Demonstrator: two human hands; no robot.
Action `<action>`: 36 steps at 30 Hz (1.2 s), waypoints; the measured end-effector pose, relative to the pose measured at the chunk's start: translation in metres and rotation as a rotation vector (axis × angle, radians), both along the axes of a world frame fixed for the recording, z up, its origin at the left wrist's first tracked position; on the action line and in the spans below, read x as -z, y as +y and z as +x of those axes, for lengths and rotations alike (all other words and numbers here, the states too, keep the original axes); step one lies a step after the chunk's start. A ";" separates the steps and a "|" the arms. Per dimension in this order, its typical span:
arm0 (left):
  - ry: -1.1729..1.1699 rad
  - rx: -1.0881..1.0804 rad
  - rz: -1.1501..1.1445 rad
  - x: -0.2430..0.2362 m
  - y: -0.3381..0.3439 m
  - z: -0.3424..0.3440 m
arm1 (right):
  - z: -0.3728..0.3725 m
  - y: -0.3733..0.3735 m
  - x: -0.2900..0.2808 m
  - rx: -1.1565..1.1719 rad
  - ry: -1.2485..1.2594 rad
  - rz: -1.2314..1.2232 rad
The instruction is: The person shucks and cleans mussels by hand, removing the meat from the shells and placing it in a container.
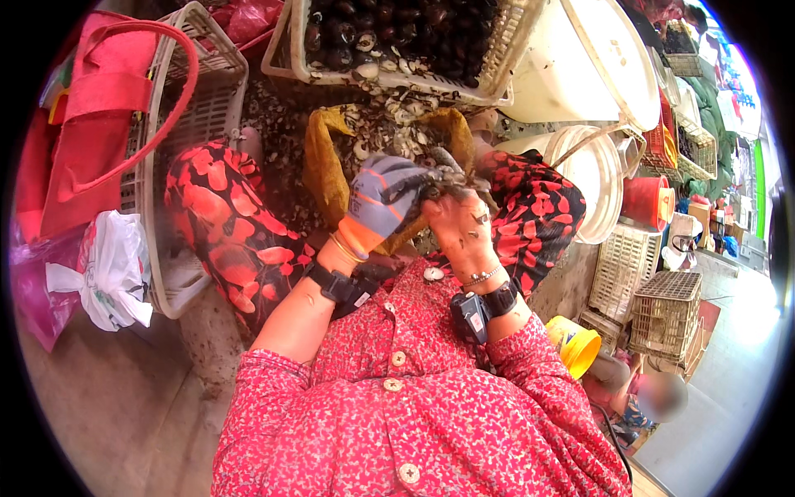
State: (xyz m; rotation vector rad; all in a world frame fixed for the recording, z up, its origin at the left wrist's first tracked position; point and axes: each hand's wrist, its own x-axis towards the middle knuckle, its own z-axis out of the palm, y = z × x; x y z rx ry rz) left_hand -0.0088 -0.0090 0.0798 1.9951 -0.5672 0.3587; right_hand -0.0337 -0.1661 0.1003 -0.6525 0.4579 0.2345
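My left hand, in a grey and orange work glove, is closed between my knees, its fingertips meeting those of my right hand. Bare and smeared with dark wet dirt, my right hand is curled closed too. A small dark, wet lump shows at the fingertips; its kind cannot be made out. Below the hands, a yellow sack stands with its mouth spread, pale and dark scraps around it. Just beyond, a crate holds many dark, glossy, rounded pieces.
On the left stand a long plastic crate, a red bag and a knotted white plastic bag. White buckets are close on the right, with a yellow bucket nearer. Stacked crates and another person are farther right.
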 end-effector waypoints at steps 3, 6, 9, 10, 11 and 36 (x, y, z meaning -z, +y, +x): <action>0.734 -0.055 -0.787 0.028 0.002 0.003 | -0.001 -0.003 0.002 -0.020 -0.009 -0.011; 0.253 -0.007 -0.287 0.011 -0.003 -0.003 | -0.005 -0.012 0.016 -0.001 0.011 -0.005; 0.365 -0.010 -0.443 0.018 -0.002 -0.001 | -0.006 -0.017 0.026 -0.049 -0.112 0.048; 0.553 -0.024 -0.550 0.042 0.000 0.002 | -0.005 -0.015 0.023 -0.051 -0.134 0.018; 0.461 -0.041 -0.469 0.038 -0.002 0.001 | -0.003 -0.014 0.020 -0.046 -0.154 -0.014; 0.128 0.008 -0.129 -0.002 0.001 0.000 | -0.007 -0.014 0.009 -0.091 -0.116 -0.051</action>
